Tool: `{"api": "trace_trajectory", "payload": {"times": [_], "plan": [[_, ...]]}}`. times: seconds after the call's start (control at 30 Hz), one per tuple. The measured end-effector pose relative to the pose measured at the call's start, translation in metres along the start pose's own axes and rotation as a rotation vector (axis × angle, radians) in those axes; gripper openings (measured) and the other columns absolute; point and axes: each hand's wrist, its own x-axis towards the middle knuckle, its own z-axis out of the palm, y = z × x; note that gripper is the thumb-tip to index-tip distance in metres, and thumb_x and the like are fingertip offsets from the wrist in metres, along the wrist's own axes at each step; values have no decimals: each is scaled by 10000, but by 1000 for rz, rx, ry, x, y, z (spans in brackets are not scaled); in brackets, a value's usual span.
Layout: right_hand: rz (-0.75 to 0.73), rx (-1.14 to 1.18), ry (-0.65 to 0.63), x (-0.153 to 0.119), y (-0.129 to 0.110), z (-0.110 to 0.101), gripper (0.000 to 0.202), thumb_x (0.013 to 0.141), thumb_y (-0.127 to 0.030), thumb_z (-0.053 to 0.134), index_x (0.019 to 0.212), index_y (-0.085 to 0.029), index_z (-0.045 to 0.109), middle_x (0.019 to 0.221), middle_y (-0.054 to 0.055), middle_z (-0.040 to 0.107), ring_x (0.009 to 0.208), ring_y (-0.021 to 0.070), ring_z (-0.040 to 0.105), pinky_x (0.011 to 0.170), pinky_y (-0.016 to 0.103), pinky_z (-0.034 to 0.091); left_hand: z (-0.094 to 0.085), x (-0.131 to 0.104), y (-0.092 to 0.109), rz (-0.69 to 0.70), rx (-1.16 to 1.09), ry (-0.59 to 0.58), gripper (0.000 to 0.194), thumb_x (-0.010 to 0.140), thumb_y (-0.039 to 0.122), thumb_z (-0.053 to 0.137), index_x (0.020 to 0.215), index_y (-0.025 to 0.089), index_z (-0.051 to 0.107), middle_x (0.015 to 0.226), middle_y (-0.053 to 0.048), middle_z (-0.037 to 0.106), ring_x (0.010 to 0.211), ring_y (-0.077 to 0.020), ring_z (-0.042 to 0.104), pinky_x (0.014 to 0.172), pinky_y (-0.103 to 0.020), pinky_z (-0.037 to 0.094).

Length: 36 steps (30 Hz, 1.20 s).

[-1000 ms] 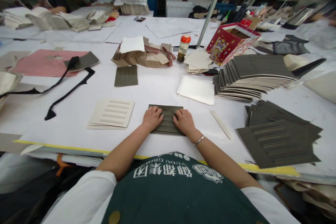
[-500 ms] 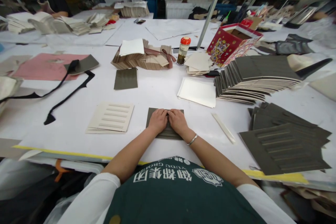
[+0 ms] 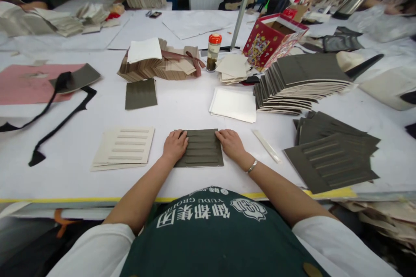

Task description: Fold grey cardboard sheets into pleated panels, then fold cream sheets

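Observation:
A dark grey-green panel (image 3: 204,148) with several raised horizontal ridges lies flat on the white table in front of me. My left hand (image 3: 175,144) rests on its left edge, fingers stretched out and lying on the surface. At the upper right corner my right hand (image 3: 231,143) touches the panel with its fingertips, the palm off to the side on the table. Neither hand is closed round anything. Left of the panel lie pale boards (image 3: 127,148) with similar ridges. A flat whitish stick (image 3: 266,146) lies to the right of my right hand.
Ridged dark panels (image 3: 334,160) are fanned out at the right, below a tall leaning stack (image 3: 308,78). White sheets (image 3: 234,104), a red-lidded jar (image 3: 213,52), a red box (image 3: 273,41) and bundled boards (image 3: 156,62) stand farther back. Black strips (image 3: 61,117) lie left.
My hands have moved apart from the panel's top middle to its left and right edges, uncovering the ridges. The camera view has shifted slightly.

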Motion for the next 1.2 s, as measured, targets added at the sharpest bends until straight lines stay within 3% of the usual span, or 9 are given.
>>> {"api": "trace_trajectory", "payload": {"times": [0.13, 0.27, 0.37, 0.47, 0.63, 0.73, 0.9, 1.07, 1.2], "plan": [[-32, -102, -52, -17, -25, -9, 409, 824, -67, 356, 1209, -72, 494, 1080, 178, 555, 1011, 280, 433, 887, 426, 328, -1, -3, 12, -115, 29, -23, 350, 884, 321, 361, 1152, 206, 552, 1205, -103, 530, 1083, -261, 456, 928, -421, 349], [-119, -133, -75, -62, -58, -14, 423, 787, -25, 364, 1179, -43, 521, 1109, 186, 556, 1041, 283, 438, 944, 437, 311, -6, -8, 21, -192, 87, -57, 376, 882, 381, 359, 1211, 269, 501, 1328, -70, 447, 1216, -297, 351, 989, -521, 238], [-150, -104, -100, -92, -71, -20, 407, 778, -52, 394, 1154, -72, 548, 1099, 169, 569, 1011, 264, 466, 925, 423, 342, -9, -10, 22, -227, 100, -135, 459, 877, 456, 334, 1278, 258, 436, 1405, -71, 346, 1294, -314, 240, 1011, -563, 168], [-41, -61, -97, -97, -51, -31, 370, 804, -94, 383, 1116, -137, 577, 1086, 129, 586, 963, 229, 494, 873, 377, 382, -11, -13, 20, -221, 56, -272, 607, 850, 567, 291, 1353, 229, 324, 1446, -77, 260, 1324, -321, 175, 1018, -572, 154], [563, -219, 112, -79, 32, -41, 399, 810, -128, 361, 1178, -54, 497, 1173, 229, 502, 1068, 320, 446, 846, 460, 358, -15, -28, 18, -160, 45, -382, 784, 786, 678, 284, 1392, 183, 230, 1469, -96, 174, 1340, -333, 103, 1028, -583, 112], [739, -236, 9, -73, 63, -35, 362, 800, -94, 327, 1098, -15, 516, 1024, 258, 539, 964, 334, 501, 752, 456, 388, -14, -38, 22, -144, 72, -364, 792, 791, 676, 270, 1394, 165, 222, 1467, -108, 173, 1344, -314, 106, 1036, -575, 97], [695, -200, -112, -62, 58, -26, 295, 770, -125, 390, 1018, -47, 527, 991, 214, 521, 923, 304, 514, 697, 367, 418, -11, -44, 35, -197, 100, -383, 836, 785, 699, 203, 1404, 137, 178, 1477, -87, 127, 1353, -284, 78, 1054, -553, 84], [715, -13, 34, -51, 47, -25, 344, 789, -261, 432, 1074, -80, 500, 1038, 176, 530, 803, 227, 558, 656, 316, 425, -12, -44, 40, -271, 72, -403, 823, 795, 689, 190, 1401, 133, 194, 1479, -79, 113, 1353, -276, 89, 1066, -527, 95], [781, 431, 152, -31, 35, -37, 391, 818, -469, 375, 829, -127, 564, 747, 89, 608, 655, 187, 561, 597, 284, 427, -14, -40, 29, -233, 55, -338, 724, 832, 633, 204, 1389, 171, 236, 1469, -59, 172, 1347, -242, 147, 1074, -512, 102]]}}
